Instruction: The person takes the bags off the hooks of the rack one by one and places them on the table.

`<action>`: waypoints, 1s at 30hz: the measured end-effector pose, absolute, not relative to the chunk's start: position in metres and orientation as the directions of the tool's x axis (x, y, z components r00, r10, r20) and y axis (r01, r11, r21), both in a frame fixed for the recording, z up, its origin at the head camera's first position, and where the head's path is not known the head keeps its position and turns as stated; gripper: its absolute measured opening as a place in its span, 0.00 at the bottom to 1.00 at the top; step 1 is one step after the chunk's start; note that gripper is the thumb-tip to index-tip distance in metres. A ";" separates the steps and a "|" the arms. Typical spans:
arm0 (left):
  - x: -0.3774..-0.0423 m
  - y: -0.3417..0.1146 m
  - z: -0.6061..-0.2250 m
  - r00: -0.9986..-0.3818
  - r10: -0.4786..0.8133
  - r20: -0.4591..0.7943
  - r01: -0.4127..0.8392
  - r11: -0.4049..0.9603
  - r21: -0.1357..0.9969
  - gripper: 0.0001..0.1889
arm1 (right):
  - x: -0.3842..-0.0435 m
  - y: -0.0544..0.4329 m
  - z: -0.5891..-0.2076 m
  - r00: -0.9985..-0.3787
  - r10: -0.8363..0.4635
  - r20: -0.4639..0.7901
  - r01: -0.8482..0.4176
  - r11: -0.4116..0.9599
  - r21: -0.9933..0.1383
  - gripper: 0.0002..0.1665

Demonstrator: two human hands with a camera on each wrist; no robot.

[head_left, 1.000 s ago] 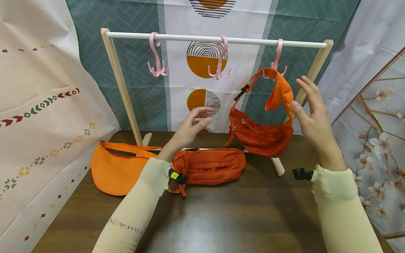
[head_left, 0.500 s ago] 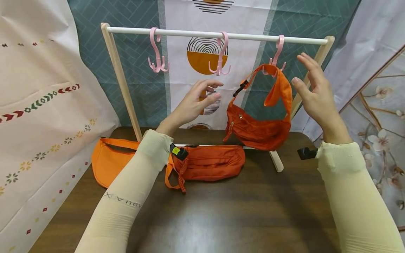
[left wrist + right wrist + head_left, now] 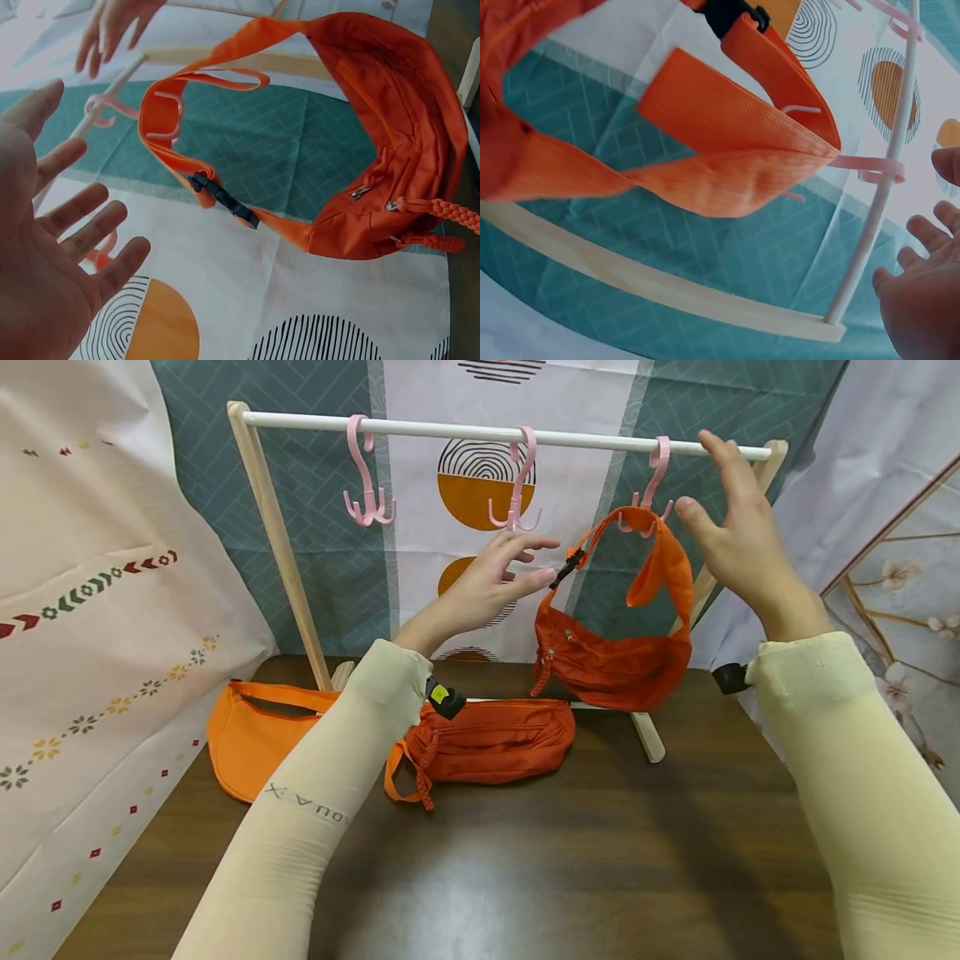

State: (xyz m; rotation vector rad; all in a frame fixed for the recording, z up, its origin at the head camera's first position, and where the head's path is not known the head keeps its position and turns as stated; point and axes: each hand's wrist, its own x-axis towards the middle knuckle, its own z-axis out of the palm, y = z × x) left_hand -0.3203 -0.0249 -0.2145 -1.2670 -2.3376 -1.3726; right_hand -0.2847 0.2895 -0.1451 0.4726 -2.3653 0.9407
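Note:
A red-orange waist bag (image 3: 615, 668) hangs by its orange strap (image 3: 161, 112) from the right pink hook (image 3: 657, 472). The strap carries a black buckle (image 3: 223, 199). My left hand (image 3: 491, 578) is held with extended fingers just left of the buckle in the head view; the left wrist view shows a space between it and the bag. High at the right, my right hand (image 3: 738, 531) has its fingers spread near the rail, beside the right hook. In the right wrist view nothing lies in my right hand (image 3: 926, 292).
A white rail (image 3: 450, 431) on wooden posts also carries a left pink hook (image 3: 366, 477) and a middle pink hook (image 3: 517, 485). On the brown table (image 3: 525, 860) lie another red-orange waist bag (image 3: 495, 743) and a lighter orange bag (image 3: 255, 743).
Both hands have risen; the left also shifted right toward the bag's buckle, and the right climbed from the strap's side to rail height. The hanging bag stays on its hook.

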 end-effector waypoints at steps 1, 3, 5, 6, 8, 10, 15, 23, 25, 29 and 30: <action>-0.321 -0.023 -0.213 -0.633 0.592 0.499 0.724 0.225 0.651 0.27 | -0.285 0.288 -0.141 -0.797 -0.121 0.592 -0.488 0.706 -0.514 0.39; -0.323 -0.019 -0.211 -0.632 0.599 0.491 0.720 0.220 0.658 0.28 | -0.287 0.286 -0.134 -0.805 -0.128 0.579 -0.473 0.727 -0.498 0.40; -0.326 -0.015 -0.209 -0.631 0.605 0.485 0.717 0.216 0.663 0.30 | -0.288 0.282 -0.126 -0.816 -0.133 0.563 -0.459 0.741 -0.490 0.40; -0.327 -0.013 -0.208 -0.630 0.608 0.483 0.717 0.217 0.662 0.31 | -0.289 0.281 -0.123 -0.821 -0.135 0.555 -0.452 0.747 -0.487 0.40; -0.329 -0.010 -0.206 -0.628 0.611 0.482 0.718 0.215 0.662 0.34 | -0.291 0.276 -0.116 -0.831 -0.136 0.540 -0.437 0.760 -0.481 0.40; -0.332 -0.007 -0.203 -0.630 0.610 0.481 0.722 0.230 0.653 0.36 | -0.292 0.272 -0.110 -0.840 -0.140 0.524 -0.425 0.770 -0.476 0.40; -0.335 0.000 -0.193 -0.642 0.613 0.460 0.727 0.295 0.620 0.37 | -0.300 0.268 -0.101 -0.845 -0.161 0.510 -0.409 0.809 -0.422 0.39; -0.340 0.010 -0.186 -0.650 0.630 0.425 0.724 0.346 0.596 0.37 | -0.311 0.270 -0.098 -0.871 -0.155 0.466 -0.346 0.868 -0.356 0.37; -0.342 0.013 -0.186 -0.653 0.634 0.414 0.720 0.352 0.598 0.38 | -0.314 0.270 -0.098 -0.879 -0.145 0.453 -0.330 0.873 -0.360 0.37; -0.345 0.016 -0.187 -0.668 0.632 0.392 0.703 0.364 0.611 0.38 | -0.318 0.269 -0.099 -0.889 -0.134 0.438 -0.315 0.873 -0.371 0.37; -0.346 0.017 -0.187 -0.674 0.629 0.389 0.698 0.368 0.615 0.38 | -0.319 0.269 -0.099 -0.889 -0.134 0.437 -0.315 0.873 -0.373 0.37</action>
